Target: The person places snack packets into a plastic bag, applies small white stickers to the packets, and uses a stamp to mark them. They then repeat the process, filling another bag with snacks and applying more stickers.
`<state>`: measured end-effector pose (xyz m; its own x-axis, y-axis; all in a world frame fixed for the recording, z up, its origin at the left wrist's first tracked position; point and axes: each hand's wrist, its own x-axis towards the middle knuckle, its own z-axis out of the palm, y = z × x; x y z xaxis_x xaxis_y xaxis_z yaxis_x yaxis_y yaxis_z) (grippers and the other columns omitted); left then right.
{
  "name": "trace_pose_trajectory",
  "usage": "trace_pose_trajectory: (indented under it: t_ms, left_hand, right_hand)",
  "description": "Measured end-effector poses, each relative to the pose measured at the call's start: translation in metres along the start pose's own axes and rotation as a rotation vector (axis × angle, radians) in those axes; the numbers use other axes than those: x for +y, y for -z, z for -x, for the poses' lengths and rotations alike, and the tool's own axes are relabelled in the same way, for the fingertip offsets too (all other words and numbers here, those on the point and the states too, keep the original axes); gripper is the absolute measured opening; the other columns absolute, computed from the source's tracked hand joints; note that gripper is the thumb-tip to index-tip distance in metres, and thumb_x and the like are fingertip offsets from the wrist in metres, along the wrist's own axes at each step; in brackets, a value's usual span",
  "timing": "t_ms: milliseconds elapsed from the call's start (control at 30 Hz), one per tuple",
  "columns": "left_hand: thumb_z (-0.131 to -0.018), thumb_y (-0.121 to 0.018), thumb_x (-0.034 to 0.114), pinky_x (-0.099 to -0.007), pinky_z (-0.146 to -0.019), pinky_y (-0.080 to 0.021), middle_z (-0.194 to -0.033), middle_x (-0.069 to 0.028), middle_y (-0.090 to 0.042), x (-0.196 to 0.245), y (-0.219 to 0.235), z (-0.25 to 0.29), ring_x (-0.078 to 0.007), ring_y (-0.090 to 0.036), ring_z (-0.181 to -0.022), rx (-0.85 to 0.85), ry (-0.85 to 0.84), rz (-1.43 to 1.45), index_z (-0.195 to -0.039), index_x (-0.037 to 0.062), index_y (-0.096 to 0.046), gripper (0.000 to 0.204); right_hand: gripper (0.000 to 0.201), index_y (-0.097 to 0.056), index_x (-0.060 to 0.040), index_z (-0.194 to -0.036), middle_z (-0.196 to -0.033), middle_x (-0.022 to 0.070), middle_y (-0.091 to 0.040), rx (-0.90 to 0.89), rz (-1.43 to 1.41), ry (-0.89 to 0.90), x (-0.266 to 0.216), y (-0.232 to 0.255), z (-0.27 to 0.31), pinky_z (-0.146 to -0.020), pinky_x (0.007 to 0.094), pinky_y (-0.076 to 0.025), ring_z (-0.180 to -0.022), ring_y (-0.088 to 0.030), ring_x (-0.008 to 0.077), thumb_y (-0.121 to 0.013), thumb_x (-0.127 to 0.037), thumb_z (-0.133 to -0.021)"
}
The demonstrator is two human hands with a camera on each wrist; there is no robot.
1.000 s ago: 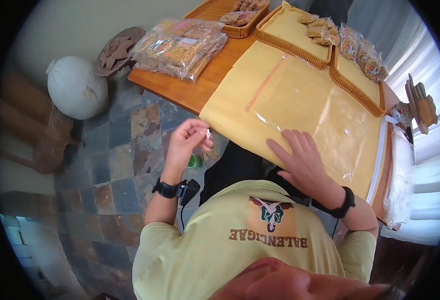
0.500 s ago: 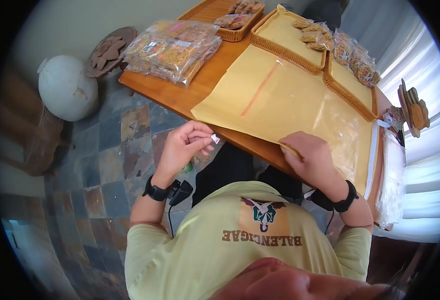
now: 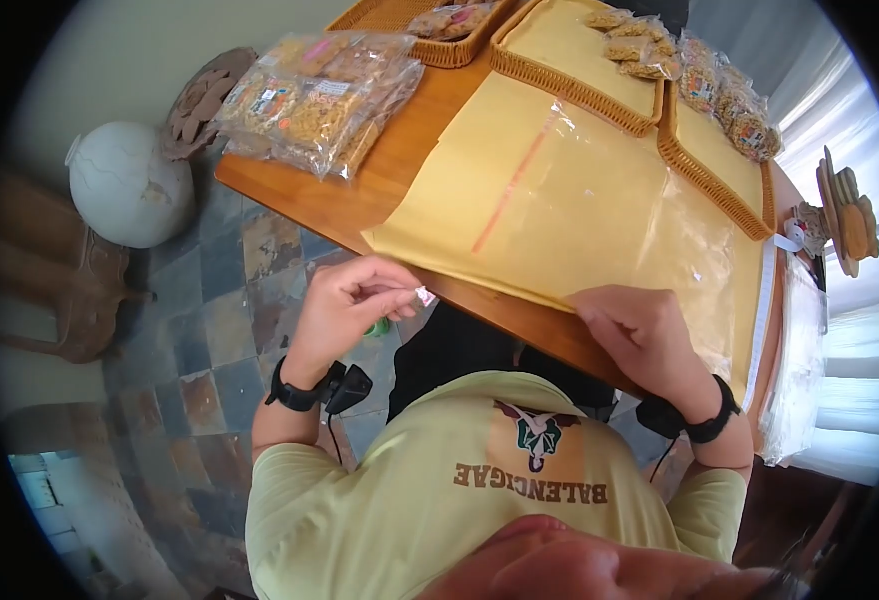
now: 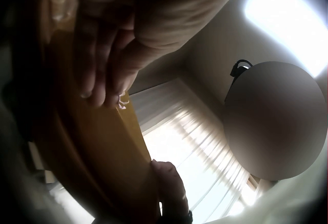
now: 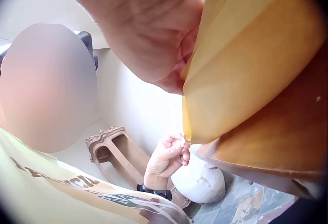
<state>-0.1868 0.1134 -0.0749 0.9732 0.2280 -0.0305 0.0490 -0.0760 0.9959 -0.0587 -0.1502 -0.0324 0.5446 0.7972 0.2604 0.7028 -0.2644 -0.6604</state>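
Observation:
My left hand (image 3: 352,302), at the table's front left, pinches a small white and pink scrap (image 3: 425,296) between thumb and index finger. The scrap also shows at the fingertips in the left wrist view. Across the table (image 3: 305,205) lies a large yellow sheet (image 3: 435,215) with a red stripe (image 3: 513,190) on it. My right hand (image 3: 640,330) grips the sheet's front edge between thumb and curled fingers. That edge is lifted and bent, with bare wood showing below it. Shiny clear plastic (image 3: 685,250) covers the sheet's right part.
Packaged snacks (image 3: 320,100) in clear bags stack at the table's back left. Wicker trays (image 3: 575,95) stand along the back, some holding bagged snacks (image 3: 640,45). A pile of clear bags (image 3: 795,345) lies at the right edge. A white pot (image 3: 132,185) stands left.
My right hand, earlier flat on the sheet, has curled round its front edge and lifted it, exposing the wood. My left hand still pinches the scrap and has moved slightly left and nearer me.

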Motion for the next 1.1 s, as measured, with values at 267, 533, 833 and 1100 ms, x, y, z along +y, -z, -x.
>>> trace_pose_trajectory:
  t_ms: [267, 533, 833, 1100]
  left_hand:
    - [-0.077, -0.062, -0.001, -0.0215, -0.059, -0.049, -0.077, -0.0073, -0.065, 0.032, -0.010, 0.008, -0.0115, -0.063, -0.069, 0.074, -0.288, -0.167, -0.085, -0.0018, -0.063, 0.008]
    - [-0.077, -0.062, -0.001, -0.0216, -0.062, -0.049, -0.079, -0.0081, -0.066, 0.006, -0.016, 0.007, -0.0121, -0.063, -0.070, 0.120, -0.296, -0.361, -0.086, -0.0016, -0.063, 0.009]
    - [-0.087, -0.054, 0.010, -0.0216, -0.057, -0.049, -0.072, -0.0049, -0.060, -0.061, -0.008, 0.032, -0.0111, -0.060, -0.062, 0.109, 0.062, 0.155, -0.095, 0.0004, -0.057, 0.013]
    - [-0.089, -0.052, 0.027, -0.0207, -0.045, -0.044, -0.064, -0.0026, -0.054, -0.076, -0.009, 0.011, -0.0101, -0.055, -0.049, 0.039, 0.201, 0.389, -0.089, 0.0020, -0.054, 0.025]
  right_hand:
    - [0.007, -0.060, -0.0006, -0.075, -0.068, 0.0128, -0.059, -0.079, -0.193, -0.231, 0.003, -0.003, 0.000, -0.053, 0.0296, -0.046, -0.059, -0.057, 0.0286, -0.057, -0.006, -0.079]
    - [0.018, -0.060, -0.0017, -0.083, -0.081, 0.0106, -0.063, -0.007, 0.169, 0.057, -0.003, -0.027, 0.005, -0.063, 0.0298, -0.050, -0.072, -0.061, 0.0257, -0.068, -0.013, -0.072]
    - [0.043, -0.048, -0.0024, -0.100, -0.096, 0.0132, -0.047, -0.201, 0.700, 0.153, -0.006, -0.071, -0.001, -0.070, 0.0349, -0.043, -0.085, -0.048, 0.0272, -0.065, -0.016, -0.063]
    - [0.043, -0.049, -0.0030, -0.104, -0.101, 0.0142, -0.048, -0.071, 0.810, 0.261, -0.010, -0.078, 0.009, -0.070, 0.0325, -0.045, -0.086, -0.050, 0.0263, -0.059, -0.012, -0.063]
